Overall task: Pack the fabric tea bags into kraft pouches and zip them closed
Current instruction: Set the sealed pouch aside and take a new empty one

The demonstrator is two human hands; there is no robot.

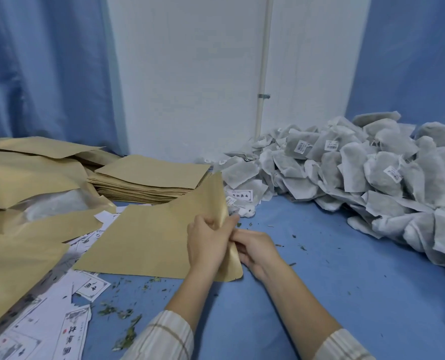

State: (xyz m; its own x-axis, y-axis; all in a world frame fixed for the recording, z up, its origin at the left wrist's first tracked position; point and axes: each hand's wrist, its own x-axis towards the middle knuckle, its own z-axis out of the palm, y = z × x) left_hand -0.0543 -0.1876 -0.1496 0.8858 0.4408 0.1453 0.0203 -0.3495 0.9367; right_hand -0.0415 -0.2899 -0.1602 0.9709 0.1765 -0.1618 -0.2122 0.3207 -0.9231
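"中國" on paper label (92, 286)

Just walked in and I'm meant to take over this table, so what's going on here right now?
A person is packing tea. Both hands hold one kraft pouch at its right-hand edge: the left hand grips it from the front and the right hand pinches it from behind, apparently working the mouth open. No tea bag is in either hand. The pile of fabric tea bags waits on the right, a stack of flat pouches sits behind, and printed labels and loose leaf bits lie on the blue table.
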